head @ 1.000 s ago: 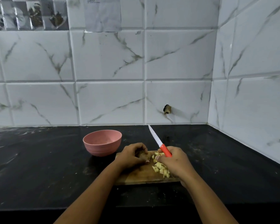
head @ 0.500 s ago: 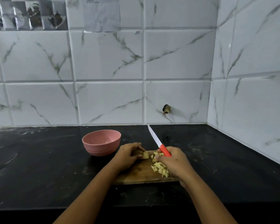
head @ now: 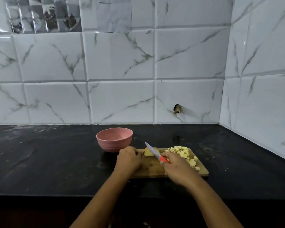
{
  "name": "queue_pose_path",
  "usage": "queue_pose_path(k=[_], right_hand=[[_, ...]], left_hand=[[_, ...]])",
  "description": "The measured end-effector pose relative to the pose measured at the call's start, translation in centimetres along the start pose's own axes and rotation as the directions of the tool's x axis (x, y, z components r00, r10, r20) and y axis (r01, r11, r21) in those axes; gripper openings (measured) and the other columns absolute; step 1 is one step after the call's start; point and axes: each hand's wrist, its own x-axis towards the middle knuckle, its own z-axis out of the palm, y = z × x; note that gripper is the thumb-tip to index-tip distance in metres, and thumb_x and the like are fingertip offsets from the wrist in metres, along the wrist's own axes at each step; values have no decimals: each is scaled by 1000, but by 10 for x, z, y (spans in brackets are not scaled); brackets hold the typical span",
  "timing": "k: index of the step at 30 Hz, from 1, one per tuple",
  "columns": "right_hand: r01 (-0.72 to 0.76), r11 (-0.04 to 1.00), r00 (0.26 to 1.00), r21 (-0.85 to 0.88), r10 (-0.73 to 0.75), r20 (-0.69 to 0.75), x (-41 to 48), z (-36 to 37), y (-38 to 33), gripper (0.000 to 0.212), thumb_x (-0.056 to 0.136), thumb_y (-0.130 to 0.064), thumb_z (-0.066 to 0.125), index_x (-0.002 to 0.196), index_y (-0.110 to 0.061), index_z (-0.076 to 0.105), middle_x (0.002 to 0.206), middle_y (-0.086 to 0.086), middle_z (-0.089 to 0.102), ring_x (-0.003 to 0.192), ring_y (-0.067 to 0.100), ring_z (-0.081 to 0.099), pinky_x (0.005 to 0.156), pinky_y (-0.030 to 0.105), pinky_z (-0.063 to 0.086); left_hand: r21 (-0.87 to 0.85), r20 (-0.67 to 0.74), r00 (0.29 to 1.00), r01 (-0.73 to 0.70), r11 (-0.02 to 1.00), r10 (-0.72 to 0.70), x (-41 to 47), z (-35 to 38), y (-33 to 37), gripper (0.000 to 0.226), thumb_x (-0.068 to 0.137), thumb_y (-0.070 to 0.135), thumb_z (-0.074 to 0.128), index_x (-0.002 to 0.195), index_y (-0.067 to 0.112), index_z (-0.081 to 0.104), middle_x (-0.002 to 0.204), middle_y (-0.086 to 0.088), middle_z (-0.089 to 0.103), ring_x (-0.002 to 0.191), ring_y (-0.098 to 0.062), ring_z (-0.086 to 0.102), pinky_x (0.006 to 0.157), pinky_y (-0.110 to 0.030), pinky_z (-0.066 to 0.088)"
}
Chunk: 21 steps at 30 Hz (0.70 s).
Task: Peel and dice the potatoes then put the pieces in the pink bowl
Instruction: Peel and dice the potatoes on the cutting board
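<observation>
Broadly, a white marble-veined tiled wall (head: 118, 63) fills the upper half of the view and turns a corner on the right; two sheets are stuck at its top, a plastic-covered sheet of pictures (head: 43, 15) on the left and a pale printed sheet (head: 113, 14) just beside it; their print is too small to read. Below runs a black counter (head: 48, 162), dusty and streaked. Near its front edge lies a wooden cutting board (head: 151, 170), long side towards the person. The pink bowl (head: 112, 145) stands upright on the counter just behind the board's left end, close to it; whether the two touch I cannot tell. Both bare forearms reach in from the bottom of the frame. The left hand (head: 129, 159) rests on the left part of the board, knuckles up, fingers curled together with their tips on the near end of the potato chunk (head: 148, 152). The right hand (head: 178, 168) sits on the middle of the board, fingers wrapped tight round the red handle of the knife (head: 155, 153); its pale blade slants up and to the left, lying across the chunk. A heap of diced potato (head: 183, 153) covers the board's far right part, a few cubes trailing down the right edge. A small dark hole (head: 177, 109) breaks one tile low on the wall.
</observation>
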Motion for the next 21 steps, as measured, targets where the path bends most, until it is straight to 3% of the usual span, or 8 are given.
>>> queue_pose_path(k=[2, 5, 10, 14, 19, 21], right_hand=[[-25, 998, 999, -58, 27, 42, -3, 3, -3, 33, 101, -20, 39, 132, -23, 50, 88, -6, 55, 73, 7, 53, 57, 21, 38], [-24, 993, 997, -116, 32, 67, -7, 6, -5, 32, 99, -17, 37, 127, -22, 54, 93, -2, 59, 79, 13, 57, 61, 25, 40], [32, 976, 997, -217, -15, 78, -14, 14, -11, 41, 99, -19, 38, 139, -25, 45, 120, 0, 59, 97, 13, 58, 76, 26, 47], [58, 927, 998, -370, -43, 49, -19, 20, -17, 39, 100, -22, 38, 137, -27, 46, 126, 0, 59, 108, 17, 58, 88, 33, 51], [83, 872, 994, -483, -105, -19, -23, 24, -22, 43, 100, -21, 39, 142, -31, 41, 122, -1, 61, 103, 17, 61, 81, 31, 50], [84, 852, 993, -516, -114, -26, -22, 26, -24, 45, 101, -20, 39, 144, -32, 38, 122, -2, 60, 103, 16, 61, 79, 30, 49]], left_hand=[[58, 140, 990, -15, 998, 7, 0, -11, 6, 19, 93, 18, 55, 103, 7, 67, 104, -7, 66, 92, -18, 61, 83, -28, 50], [56, 300, 953, -62, 997, 42, 2, -24, 0, 28, 85, 13, 67, 113, 11, 66, 113, -2, 65, 101, -14, 61, 88, -21, 48], [-49, 136, 990, -31, 998, 38, -8, -13, -23, 27, 77, 18, 77, 103, 19, 72, 107, 5, 68, 96, -4, 58, 87, -17, 45], [-132, 80, 996, -16, 991, 27, -9, -7, -27, 20, 75, 19, 79, 94, 20, 75, 98, 6, 70, 89, -2, 59, 82, -16, 46], [-162, 52, 996, -59, 985, 68, -11, 1, -30, 21, 79, 20, 76, 99, 19, 74, 104, 6, 69, 87, 0, 56, 72, -5, 40], [-164, 59, 995, -66, 984, 76, -11, 3, -32, 23, 80, 20, 74, 103, 18, 73, 107, 5, 67, 89, 1, 54, 76, -8, 40]])
